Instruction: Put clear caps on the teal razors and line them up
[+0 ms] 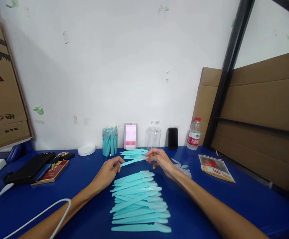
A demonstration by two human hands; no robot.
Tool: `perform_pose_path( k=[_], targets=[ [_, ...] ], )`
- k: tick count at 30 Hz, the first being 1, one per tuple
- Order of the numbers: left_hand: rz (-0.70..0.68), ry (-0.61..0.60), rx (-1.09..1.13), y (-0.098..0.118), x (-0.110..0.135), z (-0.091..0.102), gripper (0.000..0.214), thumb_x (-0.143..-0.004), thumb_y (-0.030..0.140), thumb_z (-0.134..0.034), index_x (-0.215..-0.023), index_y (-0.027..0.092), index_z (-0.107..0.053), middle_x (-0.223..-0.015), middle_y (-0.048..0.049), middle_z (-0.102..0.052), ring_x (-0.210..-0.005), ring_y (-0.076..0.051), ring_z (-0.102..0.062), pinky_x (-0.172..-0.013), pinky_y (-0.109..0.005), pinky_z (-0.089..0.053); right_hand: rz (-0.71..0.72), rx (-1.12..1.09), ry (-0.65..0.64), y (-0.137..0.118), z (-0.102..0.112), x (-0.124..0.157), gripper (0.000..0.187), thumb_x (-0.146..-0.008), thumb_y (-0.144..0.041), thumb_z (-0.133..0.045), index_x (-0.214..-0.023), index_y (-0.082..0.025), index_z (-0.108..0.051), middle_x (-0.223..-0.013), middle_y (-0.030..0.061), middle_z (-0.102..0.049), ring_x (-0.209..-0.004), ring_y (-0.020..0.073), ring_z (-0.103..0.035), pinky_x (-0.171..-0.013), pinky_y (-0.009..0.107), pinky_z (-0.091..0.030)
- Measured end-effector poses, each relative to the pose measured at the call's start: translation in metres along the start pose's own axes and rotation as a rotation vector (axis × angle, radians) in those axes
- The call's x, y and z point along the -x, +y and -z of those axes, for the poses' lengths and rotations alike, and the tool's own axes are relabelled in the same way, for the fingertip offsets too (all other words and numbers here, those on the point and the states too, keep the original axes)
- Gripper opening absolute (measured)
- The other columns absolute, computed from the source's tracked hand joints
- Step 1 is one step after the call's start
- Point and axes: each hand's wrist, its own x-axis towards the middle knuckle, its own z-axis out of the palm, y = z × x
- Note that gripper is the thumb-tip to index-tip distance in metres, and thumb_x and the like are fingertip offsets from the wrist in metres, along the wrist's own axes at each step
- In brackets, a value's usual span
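Observation:
Between my hands is a turquoise eyebrow razor (130,162). My left hand (108,171) pinches the end of its handle. At the blade end, my right hand (161,160) has its fingers closed around the whitish tip, where a clear cap seems to sit. Just behind it lies a small heap of similar turquoise razors (134,153). Closer to me, a larger row of razors (139,196) is stacked loosely, handles left and pale tips right. Several loose clear caps (184,169) lie right of my right hand, partly hidden by that wrist.
Along the wall stand a jar of turquoise razors (109,141), a lit phone (130,136), a clear jar (153,136), a dark phone (173,138) and a water bottle (194,134). A white lid (86,150), black pouch (32,167) and white cable (66,200) lie left; a packet (216,168) lies right.

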Motion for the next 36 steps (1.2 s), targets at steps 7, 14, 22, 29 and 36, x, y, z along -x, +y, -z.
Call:
perform_pose_path(
  k=[7, 14, 22, 29, 36],
  targets=[
    [-0.006, -0.009, -0.017, 0.005, 0.000, 0.001, 0.025, -0.091, 0.033, -0.039, -0.093, 0.018, -0.059, -0.063, 0.0049, -0.051, -0.049, -0.010, -0.044, -0.048, -0.020, -0.033, 0.007, 0.018, -0.039, 0.002, 0.001, -0.002, 0.015, -0.057, -0.018, -0.070, -0.071, -0.015, -0.066, -0.064, -0.0002, -0.060, -0.061, 0.0134, -0.054, -0.039, 0.020, -0.040],
    [-0.039, -0.040, -0.004, 0.019, 0.008, -0.002, 0.025, -0.094, 0.034, -0.039, -0.096, 0.019, -0.058, -0.065, 0.0051, -0.051, -0.048, -0.009, -0.042, -0.047, -0.020, -0.031, 0.033, 0.051, -0.092, 0.003, -0.008, 0.002, 0.013, -0.057, -0.018, -0.072, -0.070, -0.015, -0.069, -0.061, -0.0007, -0.060, -0.057, 0.0127, -0.054, -0.042, 0.021, -0.042],
    [-0.042, -0.048, -0.031, 0.026, 0.008, -0.004, 0.023, -0.088, 0.034, -0.049, -0.103, 0.018, -0.058, -0.065, 0.0044, -0.055, -0.059, -0.012, -0.050, -0.056, -0.021, -0.037, 0.026, 0.126, -0.169, -0.003, -0.003, 0.004, 0.008, -0.058, -0.015, -0.069, -0.066, -0.015, -0.068, -0.058, 0.0001, -0.062, -0.054, 0.0120, -0.052, -0.040, 0.019, -0.039],
    [-0.097, -0.107, -0.045, 0.032, 0.006, 0.000, 0.019, -0.079, 0.035, -0.064, -0.081, 0.017, -0.067, -0.071, 0.0012, -0.060, -0.067, -0.014, -0.053, -0.063, -0.024, -0.040, 0.002, 0.213, -0.309, -0.013, 0.008, 0.007, 0.009, -0.064, -0.018, -0.066, -0.072, -0.016, -0.070, -0.066, 0.0023, -0.067, -0.060, 0.0127, -0.056, -0.042, 0.018, -0.037],
    [-0.135, -0.059, -0.126, 0.035, 0.007, 0.007, 0.034, -0.092, 0.046, -0.049, -0.100, 0.019, -0.069, -0.087, -0.0033, -0.068, -0.080, -0.019, -0.061, -0.072, -0.027, -0.046, 0.102, 0.557, -0.264, -0.022, 0.026, 0.003, 0.020, -0.080, -0.032, -0.058, -0.079, -0.017, -0.072, -0.085, 0.0063, -0.073, -0.069, 0.0167, -0.065, -0.048, 0.021, -0.044]
  ],
)
